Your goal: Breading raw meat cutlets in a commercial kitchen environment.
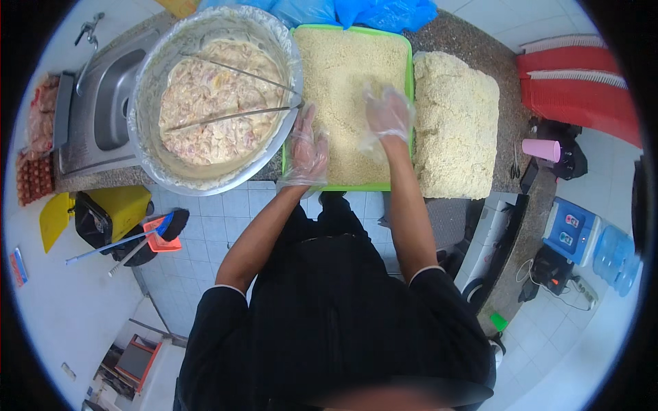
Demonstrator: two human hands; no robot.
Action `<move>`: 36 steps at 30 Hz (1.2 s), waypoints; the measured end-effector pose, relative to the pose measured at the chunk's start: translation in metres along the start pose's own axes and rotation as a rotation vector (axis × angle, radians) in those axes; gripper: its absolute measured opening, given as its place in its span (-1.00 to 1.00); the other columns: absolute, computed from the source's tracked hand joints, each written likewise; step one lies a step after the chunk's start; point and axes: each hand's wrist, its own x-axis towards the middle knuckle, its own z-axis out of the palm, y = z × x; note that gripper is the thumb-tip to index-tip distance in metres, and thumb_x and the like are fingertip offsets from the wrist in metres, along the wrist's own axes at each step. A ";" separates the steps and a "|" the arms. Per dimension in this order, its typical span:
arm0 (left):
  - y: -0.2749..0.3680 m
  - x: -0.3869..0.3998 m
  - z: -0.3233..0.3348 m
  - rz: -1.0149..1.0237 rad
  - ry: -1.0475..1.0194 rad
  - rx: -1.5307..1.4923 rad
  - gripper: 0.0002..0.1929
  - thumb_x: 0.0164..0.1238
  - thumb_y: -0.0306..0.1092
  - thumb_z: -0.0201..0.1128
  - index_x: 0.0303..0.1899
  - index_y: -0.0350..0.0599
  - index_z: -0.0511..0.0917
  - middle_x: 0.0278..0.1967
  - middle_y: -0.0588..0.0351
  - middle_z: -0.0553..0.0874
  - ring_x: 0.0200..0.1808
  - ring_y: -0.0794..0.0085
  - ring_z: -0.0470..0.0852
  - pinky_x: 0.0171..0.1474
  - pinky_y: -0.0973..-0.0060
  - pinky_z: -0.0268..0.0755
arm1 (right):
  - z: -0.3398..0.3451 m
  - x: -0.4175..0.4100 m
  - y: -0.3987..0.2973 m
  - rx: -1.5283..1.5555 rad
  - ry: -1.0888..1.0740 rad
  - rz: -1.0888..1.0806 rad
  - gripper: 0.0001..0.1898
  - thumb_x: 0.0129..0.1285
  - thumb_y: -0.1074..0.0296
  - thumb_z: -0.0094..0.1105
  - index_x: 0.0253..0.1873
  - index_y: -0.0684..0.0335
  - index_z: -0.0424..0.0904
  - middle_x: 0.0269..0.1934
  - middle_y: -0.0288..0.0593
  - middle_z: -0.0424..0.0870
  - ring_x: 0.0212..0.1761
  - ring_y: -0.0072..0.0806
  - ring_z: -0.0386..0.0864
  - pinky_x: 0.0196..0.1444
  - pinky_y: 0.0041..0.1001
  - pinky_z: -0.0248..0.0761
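A green tray (409,67) full of pale breadcrumbs (354,56) lies in front of me. My left hand (308,154), in a clear plastic glove, is at the tray's left rim with its fingers extended and nothing in it. Over the right part of the crumbs is my right hand (389,113), gloved too and blurred by motion; its fingers look spread, and I see nothing held. To the left stands a large metal bowl (141,103) of raw meat pieces in batter (221,97). Metal tongs (241,111) lie across it, their joined end on the rim beside my left hand.
A crumb-coated heap (455,123) sits right of the tray. Blue plastic bags (354,13) lie behind it. Left of the bowl are a steel sink (121,97) and egg trays (35,177). Scissors (515,162) and a pink cup (541,150) are farther right.
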 end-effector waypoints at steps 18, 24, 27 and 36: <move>-0.022 -0.003 0.018 0.079 -0.007 -0.046 -0.36 0.20 -0.55 0.11 0.38 -0.19 0.22 0.35 -0.27 0.30 0.41 -0.14 0.21 0.46 0.11 0.01 | -0.019 0.007 0.025 0.310 -0.060 -0.069 -0.52 -0.03 0.23 0.41 -0.06 0.48 0.62 -0.29 0.06 0.70 -0.24 -0.28 0.67 -0.13 -0.37 0.49; -0.021 -0.004 0.015 0.082 -0.005 -0.053 -0.36 0.19 -0.56 0.10 0.38 -0.20 0.22 0.36 -0.27 0.29 0.42 -0.14 0.19 0.47 0.11 0.00 | -0.056 -0.015 -0.002 -0.176 0.051 -0.088 -0.50 0.09 0.05 0.27 -0.04 0.43 0.64 -0.19 0.11 0.72 -0.20 -0.06 0.70 -0.07 -0.28 0.51; -0.016 -0.001 0.016 0.103 -0.006 -0.044 -0.39 0.19 -0.55 0.11 0.35 -0.22 0.25 0.33 -0.24 0.33 0.41 -0.12 0.22 0.46 0.11 0.02 | -0.047 0.015 -0.017 -0.307 0.009 -0.061 -0.44 0.12 -0.06 0.20 -0.06 0.41 0.66 -0.15 0.17 0.71 -0.10 0.01 0.68 -0.01 -0.22 0.49; -0.001 -0.014 0.004 0.039 -0.132 0.170 -0.41 0.19 -0.51 0.12 0.32 -0.23 0.29 0.34 -0.21 0.33 0.40 -0.09 0.23 0.45 0.10 0.03 | -0.007 -0.020 -0.007 -0.054 0.013 -0.216 -0.33 0.14 -0.15 0.22 0.13 0.38 0.53 0.04 0.22 0.62 0.14 -0.02 0.57 0.21 -0.27 0.38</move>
